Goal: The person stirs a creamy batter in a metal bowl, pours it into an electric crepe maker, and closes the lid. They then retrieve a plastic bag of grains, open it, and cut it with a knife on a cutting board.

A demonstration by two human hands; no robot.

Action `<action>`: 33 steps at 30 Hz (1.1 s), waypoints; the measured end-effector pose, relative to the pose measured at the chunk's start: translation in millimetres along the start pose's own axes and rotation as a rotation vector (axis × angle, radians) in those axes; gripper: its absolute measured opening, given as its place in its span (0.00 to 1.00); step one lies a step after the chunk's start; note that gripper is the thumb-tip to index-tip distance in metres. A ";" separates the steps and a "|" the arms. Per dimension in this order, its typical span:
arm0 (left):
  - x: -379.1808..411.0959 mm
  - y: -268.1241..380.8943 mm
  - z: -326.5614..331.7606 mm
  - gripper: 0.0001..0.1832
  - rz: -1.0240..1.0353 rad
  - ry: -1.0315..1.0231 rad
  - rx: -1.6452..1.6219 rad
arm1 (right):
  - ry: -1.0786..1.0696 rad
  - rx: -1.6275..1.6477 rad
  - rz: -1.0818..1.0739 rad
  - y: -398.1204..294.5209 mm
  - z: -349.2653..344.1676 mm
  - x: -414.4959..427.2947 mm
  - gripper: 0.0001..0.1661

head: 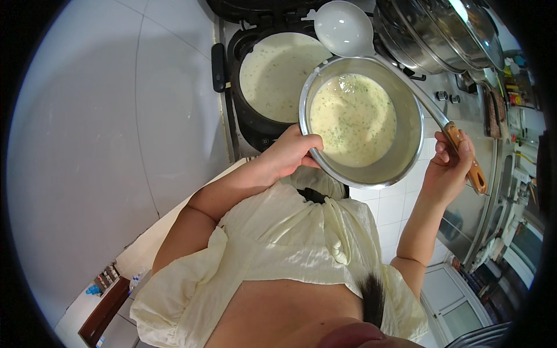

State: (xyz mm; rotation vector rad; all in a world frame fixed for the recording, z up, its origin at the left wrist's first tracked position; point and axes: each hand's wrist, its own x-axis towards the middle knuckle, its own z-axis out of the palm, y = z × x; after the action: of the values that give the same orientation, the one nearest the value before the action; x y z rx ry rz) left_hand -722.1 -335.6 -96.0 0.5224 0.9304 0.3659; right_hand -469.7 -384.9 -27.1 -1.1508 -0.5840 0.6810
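Note:
My left hand (296,152) grips the near left rim of a stainless steel bowl (407,148), which holds pale yellow batter (354,122) flecked with green. In my right hand (450,167) is the wooden handle of a long metal ladle (343,28). Its white-looking round bowl is beyond the steel bowl's far rim, above the right edge of a black electric griddle pan (246,126). A layer of pale batter (283,78) with green flecks covers the pan's surface, partly hidden behind the steel bowl.
The pan's raised black lid (261,8) stands at the back. A stacked metal steamer (435,35) is at the far right, by the hob knobs (448,96). A tiled wall (178,87) rises close on the left.

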 end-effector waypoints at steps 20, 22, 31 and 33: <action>1.2 8.2 15.6 0.19 0.132 0.105 -0.044 | -0.510 -0.635 -0.501 -3.4 -51.6 -38.6 0.12; 3.2 6.1 16.8 0.19 0.145 0.107 -0.043 | -0.507 -0.674 -0.482 0.0 -54.6 -41.9 0.13; 11.5 -1.2 41.0 0.19 0.155 0.058 -0.047 | -0.404 -0.671 -0.124 14.1 -100.2 -44.0 0.33; 19.1 -7.9 45.1 0.20 0.132 0.059 -0.032 | -0.281 -0.660 -0.112 23.4 -117.4 -42.6 0.31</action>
State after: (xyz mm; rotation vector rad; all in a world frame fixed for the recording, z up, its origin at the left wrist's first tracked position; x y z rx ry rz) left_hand -673.6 -344.3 -91.1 0.5476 0.9483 0.5169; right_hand -417.2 -483.2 -88.1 -1.6262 -1.1593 0.5695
